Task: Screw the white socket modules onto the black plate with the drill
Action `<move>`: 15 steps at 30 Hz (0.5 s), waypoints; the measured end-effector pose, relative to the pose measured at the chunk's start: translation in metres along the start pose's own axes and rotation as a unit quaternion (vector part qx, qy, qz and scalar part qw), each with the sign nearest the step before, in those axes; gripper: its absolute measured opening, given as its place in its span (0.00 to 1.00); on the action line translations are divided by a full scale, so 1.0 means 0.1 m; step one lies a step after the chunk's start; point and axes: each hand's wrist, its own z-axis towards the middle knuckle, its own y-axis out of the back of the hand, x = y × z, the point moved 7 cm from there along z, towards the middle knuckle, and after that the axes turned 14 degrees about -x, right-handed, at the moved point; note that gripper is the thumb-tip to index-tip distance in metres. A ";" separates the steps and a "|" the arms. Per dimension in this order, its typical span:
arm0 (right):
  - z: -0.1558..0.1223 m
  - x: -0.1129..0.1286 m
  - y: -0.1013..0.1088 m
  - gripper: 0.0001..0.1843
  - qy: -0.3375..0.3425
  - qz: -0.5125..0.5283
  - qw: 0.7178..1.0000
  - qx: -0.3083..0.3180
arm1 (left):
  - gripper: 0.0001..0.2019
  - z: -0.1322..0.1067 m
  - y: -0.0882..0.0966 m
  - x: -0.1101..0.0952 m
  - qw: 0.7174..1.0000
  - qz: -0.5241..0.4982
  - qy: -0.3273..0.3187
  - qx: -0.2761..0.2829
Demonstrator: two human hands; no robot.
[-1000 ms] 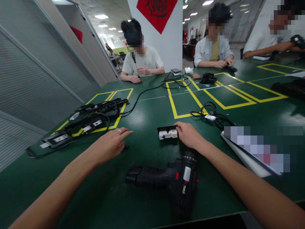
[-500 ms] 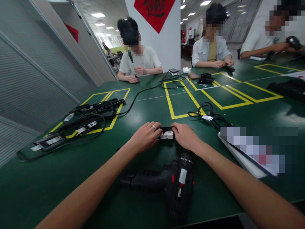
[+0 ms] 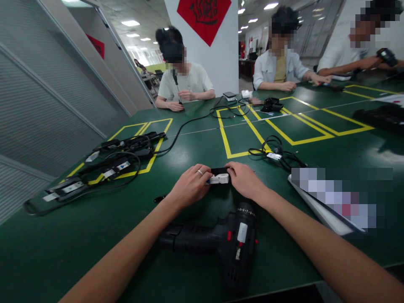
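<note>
A small black-and-white block-shaped part (image 3: 220, 179) is held low over the green table, between my two hands. My left hand (image 3: 192, 183), with a ring on one finger, is closed on its left end. The fingers of my right hand (image 3: 246, 181) are bent around its right end, with the thumb side toward it. Both ends of the part are hidden by fingers, so its exact kind cannot be made out. Between my forearms a black cordless drill (image 3: 232, 240) lies on its side. Just left of my left wrist is a small dark object (image 3: 159, 199).
Black cabled devices (image 3: 116, 162) lie within yellow tape at left. A coiled black cable (image 3: 276, 153) and a white-edged tablet-like slab (image 3: 318, 206) are at right. Across the table (image 3: 195, 143), one person holds a screwdriver (image 3: 175, 78); two others sit further right.
My left hand has shifted slightly left and down, and the white side of the part has tilted a little. My right hand stays nearly still. The middle co-worker's hand has reached rightward with a dark object.
</note>
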 end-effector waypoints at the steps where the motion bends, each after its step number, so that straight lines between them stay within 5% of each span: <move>1: 0.01 0.04 0.04 0.13 0.007 0.005 1.000 -0.013 | 0.10 0.00 0.00 0.01 1.000 -0.006 0.008 -0.003; 7: 0.00 0.30 0.18 0.13 0.081 0.052 0.995 -0.019 | 0.07 -0.01 -0.02 0.14 0.985 -0.119 0.117 -0.054; 15: -0.01 0.18 0.03 0.12 0.078 0.073 0.994 -0.005 | 0.16 -0.07 -0.17 0.25 0.927 -0.285 0.233 -0.072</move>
